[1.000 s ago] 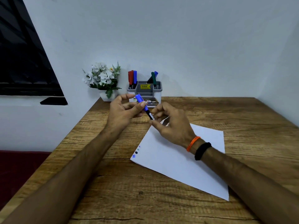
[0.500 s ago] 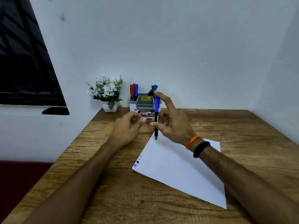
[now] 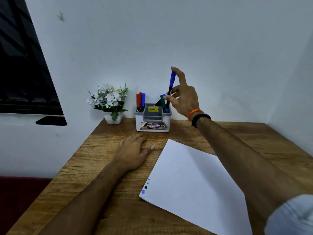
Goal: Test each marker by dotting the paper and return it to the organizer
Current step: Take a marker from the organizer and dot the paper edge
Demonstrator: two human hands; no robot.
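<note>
Marker return under way at right rear slot of the grey-and-white plastic desk organizer [image 3: 153, 122].

Right hand [image 3: 183, 99] pinches the blue-capped black marker [image 3: 170, 89] upright, lower end entering the compartment beside a green marker [image 3: 163, 101]. Left hand [image 3: 133, 151] lies flat, fingers loosely spread, on the wooden table [image 3: 118, 209], near the white paper sheet [image 3: 194, 175]. Risk: snagging neighbouring markers, tipping the organizer.

organizer [image 3: 153, 123] label print unreadable, paper [image 3: 194, 180] near corner cut off, marker [image 3: 170, 89] tip hidden

Blue-capped black marker [image 3: 171, 89] — white-and-grey organizer [image 3: 153, 123], yellow tag; brown woodgrain worktop [image 3: 118, 209]; white paper [image 3: 191, 180], blue-green dots.
</note>
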